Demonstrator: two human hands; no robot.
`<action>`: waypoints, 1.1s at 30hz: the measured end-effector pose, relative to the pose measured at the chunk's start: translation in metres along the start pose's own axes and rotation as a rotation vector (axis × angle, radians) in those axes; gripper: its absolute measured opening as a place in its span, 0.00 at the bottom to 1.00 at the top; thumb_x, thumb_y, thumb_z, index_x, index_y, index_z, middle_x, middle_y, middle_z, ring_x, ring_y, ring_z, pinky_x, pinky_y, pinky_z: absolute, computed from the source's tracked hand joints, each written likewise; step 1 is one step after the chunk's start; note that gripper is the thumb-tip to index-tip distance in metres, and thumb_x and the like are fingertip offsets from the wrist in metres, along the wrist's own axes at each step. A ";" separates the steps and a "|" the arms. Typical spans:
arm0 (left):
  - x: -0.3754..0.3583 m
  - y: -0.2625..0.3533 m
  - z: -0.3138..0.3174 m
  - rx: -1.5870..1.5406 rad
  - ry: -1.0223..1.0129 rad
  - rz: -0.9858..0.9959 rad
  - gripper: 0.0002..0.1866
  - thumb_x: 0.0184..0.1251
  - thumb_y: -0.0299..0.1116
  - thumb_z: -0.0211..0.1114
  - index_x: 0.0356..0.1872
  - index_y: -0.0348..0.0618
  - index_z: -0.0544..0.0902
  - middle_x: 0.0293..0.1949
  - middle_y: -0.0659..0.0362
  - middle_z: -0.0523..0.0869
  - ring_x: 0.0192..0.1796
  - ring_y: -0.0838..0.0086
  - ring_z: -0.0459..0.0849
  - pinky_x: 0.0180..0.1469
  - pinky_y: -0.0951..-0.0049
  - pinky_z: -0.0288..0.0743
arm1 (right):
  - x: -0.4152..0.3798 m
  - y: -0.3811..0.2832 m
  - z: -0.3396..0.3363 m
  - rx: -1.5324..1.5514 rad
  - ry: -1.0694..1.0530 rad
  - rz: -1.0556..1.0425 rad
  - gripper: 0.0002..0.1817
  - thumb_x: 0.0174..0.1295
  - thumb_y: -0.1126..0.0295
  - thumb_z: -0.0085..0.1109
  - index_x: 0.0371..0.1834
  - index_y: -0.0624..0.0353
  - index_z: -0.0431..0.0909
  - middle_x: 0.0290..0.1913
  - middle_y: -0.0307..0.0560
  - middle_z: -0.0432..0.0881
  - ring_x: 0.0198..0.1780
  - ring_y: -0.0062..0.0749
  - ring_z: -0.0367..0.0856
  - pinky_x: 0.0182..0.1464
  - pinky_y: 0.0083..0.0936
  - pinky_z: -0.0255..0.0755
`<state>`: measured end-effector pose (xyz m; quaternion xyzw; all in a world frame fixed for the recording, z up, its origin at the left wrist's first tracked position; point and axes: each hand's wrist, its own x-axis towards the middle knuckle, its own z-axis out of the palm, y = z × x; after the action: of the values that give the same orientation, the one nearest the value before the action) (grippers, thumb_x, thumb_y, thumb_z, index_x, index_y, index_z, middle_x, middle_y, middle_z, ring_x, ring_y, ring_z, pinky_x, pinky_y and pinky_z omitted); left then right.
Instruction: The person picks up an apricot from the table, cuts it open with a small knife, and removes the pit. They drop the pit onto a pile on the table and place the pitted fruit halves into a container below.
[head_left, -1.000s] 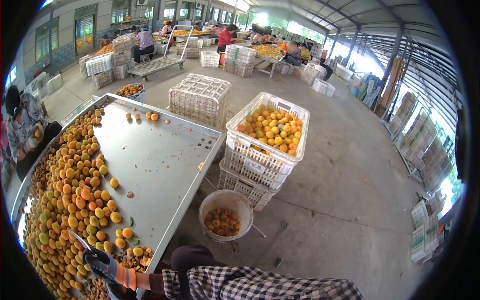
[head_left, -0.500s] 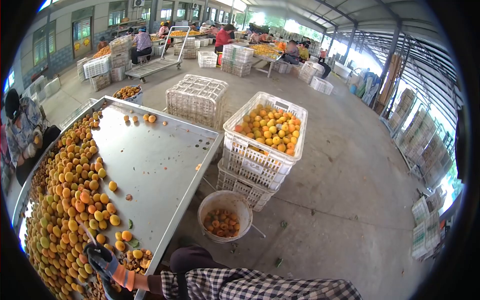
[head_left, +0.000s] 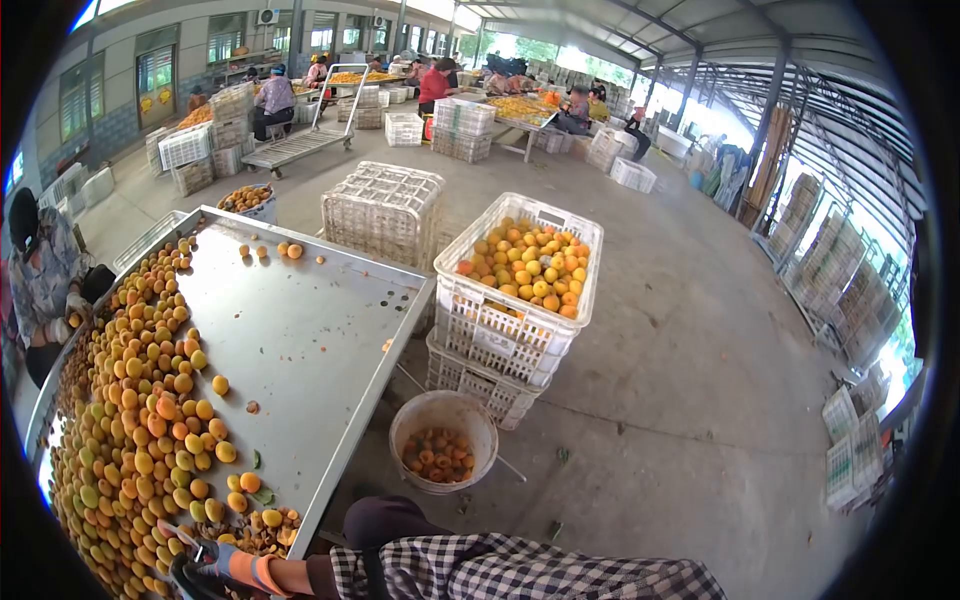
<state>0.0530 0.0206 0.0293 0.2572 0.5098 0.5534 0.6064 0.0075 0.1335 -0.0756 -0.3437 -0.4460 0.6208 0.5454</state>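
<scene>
**At the near corner of the sorting table: gloved hands and fruit**

Right hand: wears a glove with an orange-banded cuff; its fingers close around a slim blade that points toward the orange and green fruit. Left hand: dark glove, partly hidden at the lower frame edge, close beside the right; whether the two touch, and what the left grips, cannot be determined.

Fruit: heaped along the left side of the metal table, with a few loose pieces near the far edge. Cut pieces lie at the near corner, next to a green leaf.

Right of the table: a white bucket contains orange pieces. Behind it, an upper crate filled with whole fruit sits on a lower crate. Across the table, a seated person holds a gloved hand near the heap.
</scene>
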 end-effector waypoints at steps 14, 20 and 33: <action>0.018 -0.012 0.010 -0.057 -0.086 0.088 0.21 0.71 0.41 0.53 0.59 0.43 0.73 0.51 0.57 0.81 0.52 0.66 0.79 0.52 0.64 0.75 | -0.139 -0.133 -0.070 0.024 -0.038 -0.006 0.21 0.50 0.69 0.68 0.49 0.60 0.77 0.38 0.41 0.82 0.40 0.22 0.76 0.45 0.22 0.71; 0.032 -0.022 0.013 -0.083 -0.118 0.125 0.21 0.72 0.41 0.52 0.60 0.43 0.72 0.52 0.57 0.80 0.52 0.67 0.79 0.52 0.64 0.75 | -0.060 -0.044 -0.024 0.036 -0.056 -0.004 0.22 0.49 0.68 0.68 0.49 0.59 0.77 0.36 0.40 0.81 0.38 0.22 0.75 0.43 0.22 0.71; 0.038 -0.010 -0.084 -0.074 0.068 0.300 0.22 0.73 0.42 0.50 0.63 0.44 0.70 0.52 0.58 0.80 0.52 0.68 0.78 0.52 0.65 0.75 | -0.124 -0.155 -0.052 -0.100 -0.047 -0.024 0.20 0.46 0.69 0.62 0.46 0.61 0.78 0.37 0.51 0.83 0.36 0.29 0.78 0.42 0.30 0.73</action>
<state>-0.0240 0.0326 -0.0218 0.2891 0.4650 0.6646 0.5084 0.1333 0.0218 0.0420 -0.3504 -0.4932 0.5991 0.5244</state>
